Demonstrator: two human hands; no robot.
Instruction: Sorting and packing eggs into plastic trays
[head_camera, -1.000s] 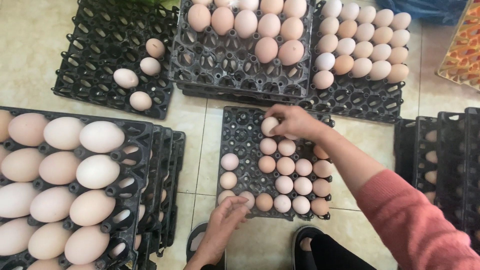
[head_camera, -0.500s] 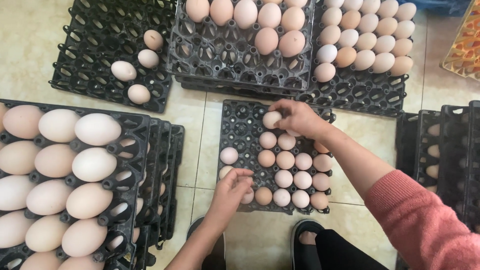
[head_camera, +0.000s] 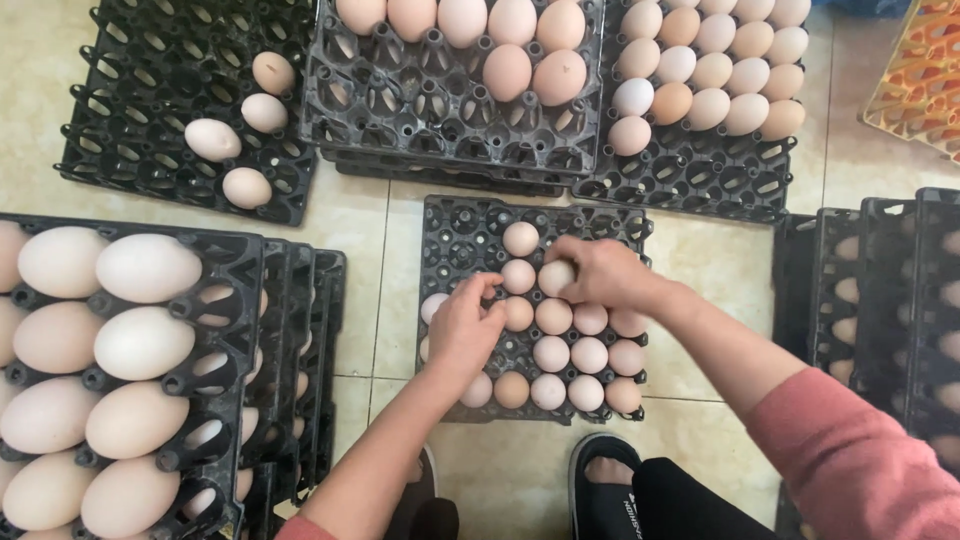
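Since the earlier frame our left hand (head_camera: 465, 330) had come up from the tray's near edge toward its middle, while our right hand (head_camera: 600, 272) had stayed at the upper rows. The black egg tray (head_camera: 462, 222) lay flat on the tiled floor (head_camera: 390, 250) between our feet, likely so both hands could reach its cups; our right hand pinched a pale egg (head_camera: 556, 277) at about one o'clock from the tray's centre. Our left hand, fingers curled and half closed, touched the eggs at nine o'clock; whether it gripped one we could not tell.

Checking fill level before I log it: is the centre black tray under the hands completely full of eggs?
No: the centre tray shows empty cups along its top row and left side, beside the left hand.
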